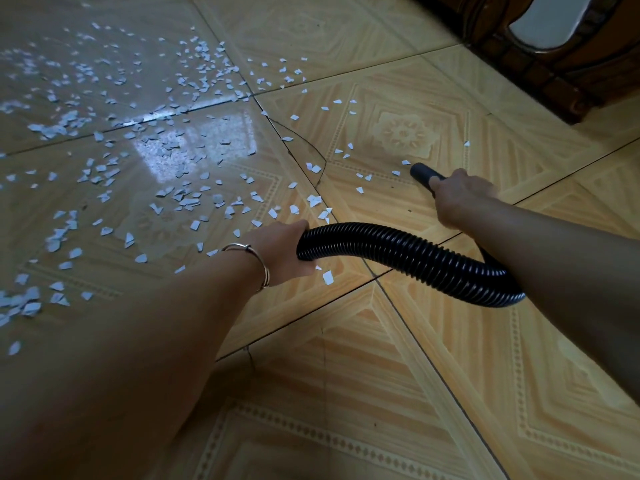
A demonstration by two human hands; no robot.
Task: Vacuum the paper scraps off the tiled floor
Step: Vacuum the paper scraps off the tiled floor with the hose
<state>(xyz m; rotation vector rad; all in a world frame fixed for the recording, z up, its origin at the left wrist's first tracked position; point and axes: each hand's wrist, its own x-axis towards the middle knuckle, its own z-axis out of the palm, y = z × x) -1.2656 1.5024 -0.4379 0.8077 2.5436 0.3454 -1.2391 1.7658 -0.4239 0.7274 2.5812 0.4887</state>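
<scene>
A black ribbed vacuum hose (398,252) curves across the middle of the tiled floor (381,375). My left hand (284,251), with a thin bangle on its wrist, grips the hose at its left end. My right hand (460,195) grips the smooth black nozzle (420,171), whose open tip points down-left close to the floor beside a few white paper scraps (398,168). Many more paper scraps (156,150) lie scattered over the tiles to the left and far left. The hose passes under my right forearm and is hidden there.
Dark carved wooden furniture (554,64) with a pale cushion stands at the top right corner. A hairline crack (304,143) runs through a tile ahead of the nozzle. Bright light glares off the glossy tiles at centre left.
</scene>
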